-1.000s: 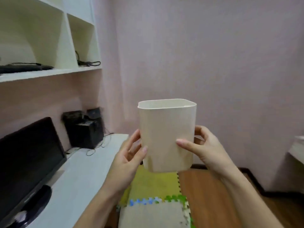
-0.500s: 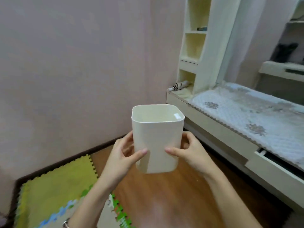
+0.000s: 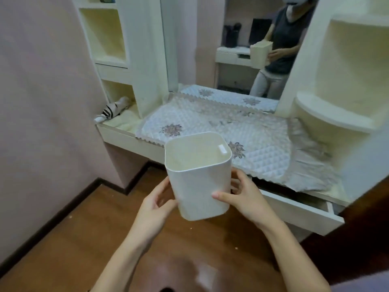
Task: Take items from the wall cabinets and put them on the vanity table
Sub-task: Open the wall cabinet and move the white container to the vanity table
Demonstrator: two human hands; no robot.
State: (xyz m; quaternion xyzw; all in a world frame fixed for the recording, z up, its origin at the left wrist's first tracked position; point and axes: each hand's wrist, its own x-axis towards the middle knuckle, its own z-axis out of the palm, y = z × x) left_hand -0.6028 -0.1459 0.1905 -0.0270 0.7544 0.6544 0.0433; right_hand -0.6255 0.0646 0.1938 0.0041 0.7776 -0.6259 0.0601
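Note:
I hold a cream plastic bin [image 3: 200, 182], square with rounded corners and empty inside, upright in front of me. My left hand [image 3: 156, 205] grips its left side and my right hand [image 3: 244, 197] grips its right side, thumb across the front. The bin hangs in the air just short of the vanity table [image 3: 130, 142], whose top is covered by a quilted floral cloth [image 3: 242, 131]. No wall cabinet is in view.
A mirror [image 3: 231, 45] stands behind the tabletop, reflecting a person with the bin. Open cream shelves [image 3: 107, 39] rise at the left, rounded corner shelves [image 3: 336, 114] at the right. A striped folded umbrella [image 3: 113, 108] lies at the table's left end. A drawer [image 3: 303, 213] is pulled out below.
The view has swung from the desk and monitor side of the room round to the vanity table, which is now close ahead. Both hands have kept their hold on the bin.

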